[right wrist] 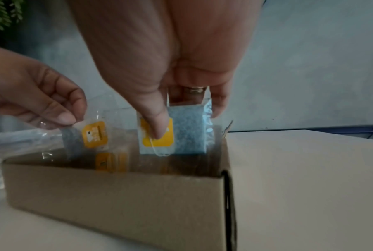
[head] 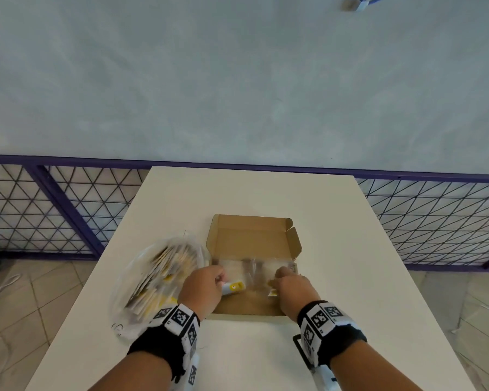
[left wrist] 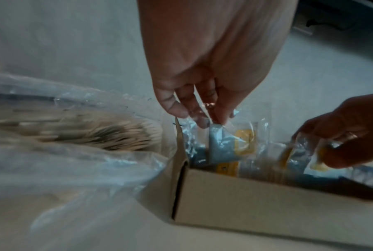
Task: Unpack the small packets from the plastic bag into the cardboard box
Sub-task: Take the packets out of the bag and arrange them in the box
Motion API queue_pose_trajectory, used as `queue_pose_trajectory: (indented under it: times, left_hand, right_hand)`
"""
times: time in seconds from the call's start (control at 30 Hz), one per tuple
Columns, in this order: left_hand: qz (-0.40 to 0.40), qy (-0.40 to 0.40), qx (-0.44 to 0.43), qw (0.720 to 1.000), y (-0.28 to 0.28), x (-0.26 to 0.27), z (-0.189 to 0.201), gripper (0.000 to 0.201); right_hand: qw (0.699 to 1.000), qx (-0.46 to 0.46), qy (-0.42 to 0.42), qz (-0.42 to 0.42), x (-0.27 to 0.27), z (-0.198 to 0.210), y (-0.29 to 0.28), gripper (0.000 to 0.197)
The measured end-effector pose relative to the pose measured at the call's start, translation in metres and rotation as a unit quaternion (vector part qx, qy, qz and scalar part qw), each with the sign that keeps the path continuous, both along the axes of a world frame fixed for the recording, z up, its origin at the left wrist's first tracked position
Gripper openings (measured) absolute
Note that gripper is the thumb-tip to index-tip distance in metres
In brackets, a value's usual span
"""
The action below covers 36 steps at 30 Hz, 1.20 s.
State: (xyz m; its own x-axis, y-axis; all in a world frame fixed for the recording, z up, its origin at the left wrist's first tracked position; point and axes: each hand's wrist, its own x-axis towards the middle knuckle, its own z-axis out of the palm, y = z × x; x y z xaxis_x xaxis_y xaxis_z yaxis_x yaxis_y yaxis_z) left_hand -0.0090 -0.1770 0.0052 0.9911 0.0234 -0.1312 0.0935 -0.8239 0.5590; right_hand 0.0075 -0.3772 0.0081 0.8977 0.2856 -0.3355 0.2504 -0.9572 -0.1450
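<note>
An open cardboard box [head: 246, 310] sits mid-table, lid folded back. My left hand [head: 206, 283] pinches a small clear packet with a yellow label [head: 233, 287] by its top edge, over the box's left side; the same packet [left wrist: 228, 144] hangs from my fingertips [left wrist: 200, 121]. My right hand [head: 290, 283] pinches another yellow-labelled packet [right wrist: 174, 134] above the box's right end [right wrist: 221, 171], thumb on the label. More clear packets [head: 254, 266] lie along the box's far side. The plastic bag [head: 156, 277], full of packets, lies left of the box.
The white table [head: 350, 277] has bare surface right of the box and in front of it. A purple-framed wire fence [head: 54, 210] runs behind the table. Tiled floor [head: 26, 292] shows on both sides.
</note>
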Motion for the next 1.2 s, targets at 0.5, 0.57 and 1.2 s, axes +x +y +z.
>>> queue_pose_trajectory:
  times: [0.5,0.57,1.2]
  left_hand:
    - [-0.107,-0.051,0.224,0.967,-0.016,0.008,-0.015,0.033]
    - [-0.102,-0.035,0.239,0.965,-0.016,0.006,-0.015,0.031]
    - [-0.098,0.01,0.284,0.954,-0.015,0.006,-0.009,0.028]
  right_hand:
    - [0.996,-0.065,-0.06,0.027,-0.006,-0.002,0.002,0.036]
    - [0.996,-0.055,-0.071,0.019,-0.007,-0.003,0.002,0.035]
    - [0.998,-0.044,-0.045,0.001,-0.001,-0.01,-0.01,0.038]
